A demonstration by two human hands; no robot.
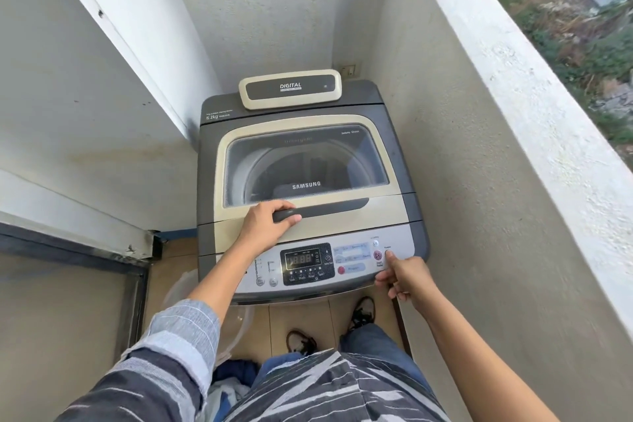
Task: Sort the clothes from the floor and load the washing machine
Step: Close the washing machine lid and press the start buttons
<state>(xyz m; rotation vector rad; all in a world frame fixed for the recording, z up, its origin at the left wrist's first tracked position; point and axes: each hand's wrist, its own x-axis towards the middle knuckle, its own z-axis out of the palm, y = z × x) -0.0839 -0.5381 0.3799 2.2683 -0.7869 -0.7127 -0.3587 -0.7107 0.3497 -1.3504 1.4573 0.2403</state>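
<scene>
Your left hand (270,224) is curled around the lid handle (322,209), which runs crosswise straight ahead on the shut washing machine (404,161); your right hand (406,279), holding nothing, points a finger at the power button (388,252). The clothes (229,384) lie low by your left leg.

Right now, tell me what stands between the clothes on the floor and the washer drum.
The closed lid covers the drum. The left hand grips the lid handle, not yet raised. The clothes lie by the person's feet, below the machine's front; nothing else visible blocks them.
</scene>
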